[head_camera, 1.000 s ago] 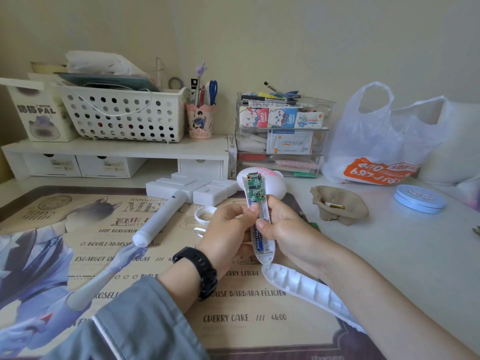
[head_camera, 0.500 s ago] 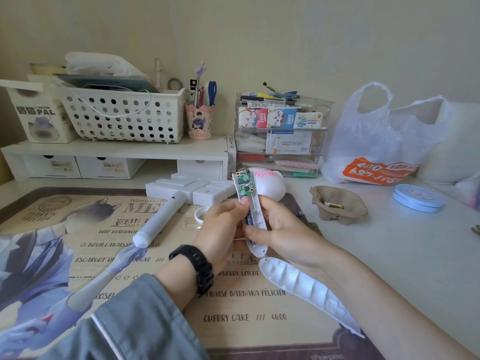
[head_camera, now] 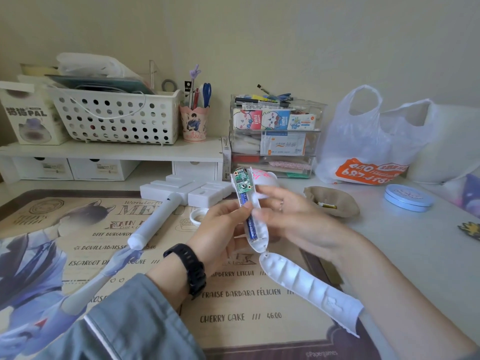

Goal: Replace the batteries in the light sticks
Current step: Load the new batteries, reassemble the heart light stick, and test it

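My left hand (head_camera: 220, 229) grips an opened white light stick (head_camera: 255, 236) upright above the desk mat. Its green circuit board (head_camera: 242, 181) and a blue battery (head_camera: 250, 224) in the handle bay are exposed. My right hand (head_camera: 288, 216) is blurred just right of the stick, fingers spread and holding nothing I can see. The stick's removed white cover (head_camera: 309, 287) lies on the mat under my right forearm. A second white light stick (head_camera: 153, 222) lies on the mat to the left. A loose battery (head_camera: 327, 205) sits in a brown paper tray (head_camera: 342, 201).
White foam blocks (head_camera: 187, 190) stand behind the sticks. A small white ring (head_camera: 198, 215) lies by my left hand. A blue round tin (head_camera: 407, 197) and a plastic bag (head_camera: 374, 141) are at the right. Shelf, basket (head_camera: 114, 118) and clear drawers (head_camera: 275, 136) line the back.
My right hand has let go of the stick and pulled slightly right with fingers spread. The blue battery now shows fully in the bay. My left hand keeps the stick upright.
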### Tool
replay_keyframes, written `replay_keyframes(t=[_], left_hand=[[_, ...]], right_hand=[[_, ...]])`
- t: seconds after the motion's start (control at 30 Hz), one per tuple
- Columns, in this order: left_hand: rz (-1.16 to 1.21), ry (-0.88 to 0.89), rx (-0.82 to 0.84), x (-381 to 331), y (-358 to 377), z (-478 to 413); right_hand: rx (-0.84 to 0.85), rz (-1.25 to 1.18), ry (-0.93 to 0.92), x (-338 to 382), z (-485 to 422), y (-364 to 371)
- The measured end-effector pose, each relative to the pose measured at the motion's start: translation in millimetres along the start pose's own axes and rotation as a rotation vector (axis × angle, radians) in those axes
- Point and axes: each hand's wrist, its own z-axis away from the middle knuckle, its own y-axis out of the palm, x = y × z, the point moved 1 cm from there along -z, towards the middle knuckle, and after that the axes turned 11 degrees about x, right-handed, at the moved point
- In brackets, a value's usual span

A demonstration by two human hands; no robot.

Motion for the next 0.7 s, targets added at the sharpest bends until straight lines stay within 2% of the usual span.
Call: replay_keyframes(t=[0.07,0.13,0.17,0.2,0.27,0.37,0.47,0.63,0.7], left_hand=[[0.011,0.005,-0.039,-3.0,-3.2,0.6],[-0.009,0.006,-0.085,-3.6,-7.0,0.1],[-0.028,0.004,-0.107,-3.3,-8.4,-0.5],[-0.050,0.000,-0.131,-2.9,-9.9,-1.0],[-0.072,-0.007,-0.171,-2.2,-11.5,-1.8],[-0.084,-0.009,-0.205,-2.3,-11.4,-1.8],[-0.085,-0.004,-0.214,-3.4,-10.1,-1.3],[-0.100,-0.019,-0.221,-4.4,-8.5,0.7],[-0.102,-0.023,-0.223,-4.4,-8.2,0.5]], right_hand=[[-0.246,-0.027,-0.062,9.2,0.9,-18.9],[-0.591,0.353,-0.091,10.6,5.0,-40.9],[-0.695,0.611,-0.070,6.2,6.8,-51.7],[-0.718,0.837,-0.022,1.1,7.8,-57.8],[-0.602,1.100,0.062,-9.8,8.0,-63.3],[-0.397,1.215,0.093,-17.6,5.1,-55.4],[-0.354,1.326,0.152,-17.3,5.4,-49.7],[-0.275,1.330,0.260,-21.3,6.6,-48.3],[-0.284,1.335,0.240,-21.1,6.4,-47.9]])
